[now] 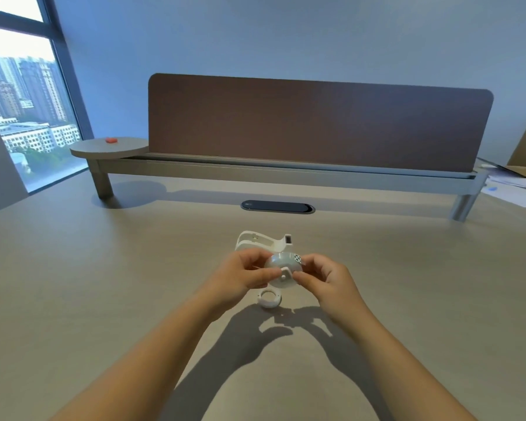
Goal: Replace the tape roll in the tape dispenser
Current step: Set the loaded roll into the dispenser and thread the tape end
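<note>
Wide bare table [88, 284] lies open toward its left and right edges. Near the middle, a white dispenser shell [263, 240] and small white ring [269, 298] sit. A raised shelf [255, 171] and brown divider panel [316, 123] block the far edge.

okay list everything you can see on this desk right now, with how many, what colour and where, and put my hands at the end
tape roll: one, clear greyish, held above the desk between both hands
hub piece: one, white, at the middle of the roll
tape dispenser: one, white, empty, on the desk just beyond the hands
ring: one, white, on the desk below the hands
desk: one, beige
cable cover: one, dark oval, set in the desk behind the dispenser
partition: one, brown, across the back
round shelf: one, beige, back left
small object: one, red, on the round shelf
papers: white, far right
left hand: grip on the roll's left side
right hand: grip on the roll's right side
</note>
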Available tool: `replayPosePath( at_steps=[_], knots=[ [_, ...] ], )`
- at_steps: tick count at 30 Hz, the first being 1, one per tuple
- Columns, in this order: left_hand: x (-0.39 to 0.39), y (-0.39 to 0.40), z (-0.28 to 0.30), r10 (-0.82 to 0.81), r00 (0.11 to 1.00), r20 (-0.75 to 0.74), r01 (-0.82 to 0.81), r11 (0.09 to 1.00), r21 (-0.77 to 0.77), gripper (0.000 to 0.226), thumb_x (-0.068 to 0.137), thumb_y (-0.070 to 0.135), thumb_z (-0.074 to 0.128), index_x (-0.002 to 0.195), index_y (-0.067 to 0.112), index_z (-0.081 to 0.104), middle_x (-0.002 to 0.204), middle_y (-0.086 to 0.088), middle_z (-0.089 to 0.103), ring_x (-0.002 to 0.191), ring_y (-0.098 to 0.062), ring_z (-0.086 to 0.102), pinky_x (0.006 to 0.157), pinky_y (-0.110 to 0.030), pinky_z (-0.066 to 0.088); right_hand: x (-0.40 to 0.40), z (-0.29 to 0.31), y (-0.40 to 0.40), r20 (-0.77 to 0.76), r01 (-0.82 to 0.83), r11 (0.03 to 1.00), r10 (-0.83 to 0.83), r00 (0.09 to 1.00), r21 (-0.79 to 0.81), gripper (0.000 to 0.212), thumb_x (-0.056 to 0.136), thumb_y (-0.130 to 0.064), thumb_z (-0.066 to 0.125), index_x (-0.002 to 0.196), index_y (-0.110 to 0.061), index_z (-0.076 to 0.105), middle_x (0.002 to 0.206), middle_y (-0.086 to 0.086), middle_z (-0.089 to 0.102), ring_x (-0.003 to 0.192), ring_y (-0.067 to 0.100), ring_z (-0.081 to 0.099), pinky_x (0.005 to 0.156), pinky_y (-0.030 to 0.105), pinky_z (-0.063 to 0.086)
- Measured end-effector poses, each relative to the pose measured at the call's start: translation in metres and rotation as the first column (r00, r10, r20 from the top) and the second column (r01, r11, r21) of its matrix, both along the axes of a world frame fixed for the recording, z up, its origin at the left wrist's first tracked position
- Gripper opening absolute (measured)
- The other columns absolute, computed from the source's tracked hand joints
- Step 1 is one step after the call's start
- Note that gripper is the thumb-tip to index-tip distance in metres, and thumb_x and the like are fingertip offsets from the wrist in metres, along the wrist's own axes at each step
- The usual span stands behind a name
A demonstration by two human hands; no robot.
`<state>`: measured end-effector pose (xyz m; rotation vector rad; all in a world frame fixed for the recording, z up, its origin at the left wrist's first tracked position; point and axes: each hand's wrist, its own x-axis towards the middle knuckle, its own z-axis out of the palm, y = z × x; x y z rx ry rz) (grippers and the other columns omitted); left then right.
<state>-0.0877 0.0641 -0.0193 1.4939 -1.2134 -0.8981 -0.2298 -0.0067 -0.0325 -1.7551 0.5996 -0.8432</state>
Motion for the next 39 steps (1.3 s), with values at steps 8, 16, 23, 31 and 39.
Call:
replayPosePath(
  at_steps=[8,16,23,31,39],
  knots=[
    [0.02,-0.015,-0.006,0.079,0.995,-0.061,-0.084,0.993,-0.084,0.013,0.08,0.007,0.055,0.076,0.015,0.065,0.077,-0.003,0.064,0.075,-0.015,0.06,0.07,-0.02,0.052,0.025,-0.002,-0.016,0.024,-0.038,0.999,0.037,0.999,0.022,0.022,0.08,0.002,0.056,0.073,-0.019,0.059,0.074,-0.001,0.062,0.068,0.007,0.058,0.061,0.008,0.05],
    [0.067,-0.058,0.008,0.29,0.957,0.016,-0.28,0.935,-0.217,0.012,0.081,0.008,0.055,0.089,0.006,0.063,0.073,0.001,0.059,0.071,-0.011,0.054,0.069,-0.02,0.046,0.063,0.001,-0.056,-0.099,0.177,0.972,-0.194,0.976,-0.158,0.04,0.082,-0.018,0.057,0.121,-0.018,0.049,0.116,-0.003,0.051,0.111,0.015,0.045,0.092,0.027,0.039],
    [0.078,-0.086,-0.011,0.266,0.908,0.322,-0.222,0.96,-0.168,0.029,0.081,0.016,0.055,0.107,0.005,0.059,0.096,-0.005,0.056,0.091,-0.019,0.053,0.076,-0.022,0.043,0.069,-0.029,-0.077,-0.346,0.133,0.98,-0.178,0.921,-0.15,0.057,0.076,-0.017,0.066,0.128,-0.018,0.041,0.135,0.008,0.042,0.122,0.022,0.038,0.104,0.039,0.036],
    [0.081,-0.092,-0.015,0.234,0.817,0.527,-0.198,0.972,-0.124,0.024,0.08,0.019,0.057,0.098,0.003,0.062,0.095,-0.003,0.051,0.088,-0.017,0.047,0.079,-0.028,0.042,0.071,-0.036,-0.08,-0.33,0.141,0.982,-0.177,0.927,-0.129,0.053,0.077,-0.014,0.064,0.125,-0.02,0.042,0.134,0.007,0.042,0.12,0.022,0.04,0.099,0.039,0.041],
    [0.083,-0.092,-0.017,0.172,0.865,0.471,-0.188,0.982,-0.014,0.028,0.081,0.018,0.056,0.106,0.007,0.061,0.107,-0.003,0.056,0.103,-0.02,0.049,0.095,-0.039,0.042,0.072,-0.039,-0.079,-0.326,0.169,0.98,-0.194,0.925,-0.104,0.05,0.077,-0.015,0.064,0.122,-0.024,0.043,0.133,0.006,0.042,0.117,0.022,0.04,0.099,0.047,0.045]
  ],
)
